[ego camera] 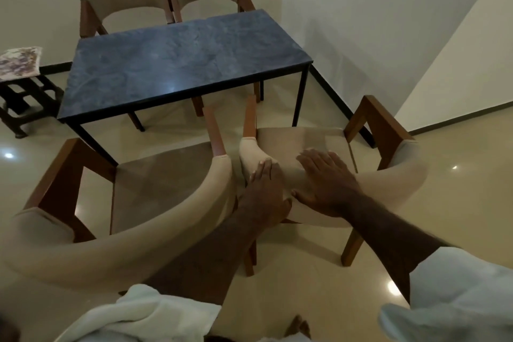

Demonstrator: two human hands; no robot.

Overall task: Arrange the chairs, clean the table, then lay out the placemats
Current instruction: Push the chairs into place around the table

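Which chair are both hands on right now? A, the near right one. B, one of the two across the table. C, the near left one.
A: the left hand and the right hand both lie on the curved padded back of the near right chair.

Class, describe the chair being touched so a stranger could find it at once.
Start at the blue table. Two chairs stand on its near side; pick the right chair. Unlike the left chair, it has the left hand and right hand resting on its padded back.
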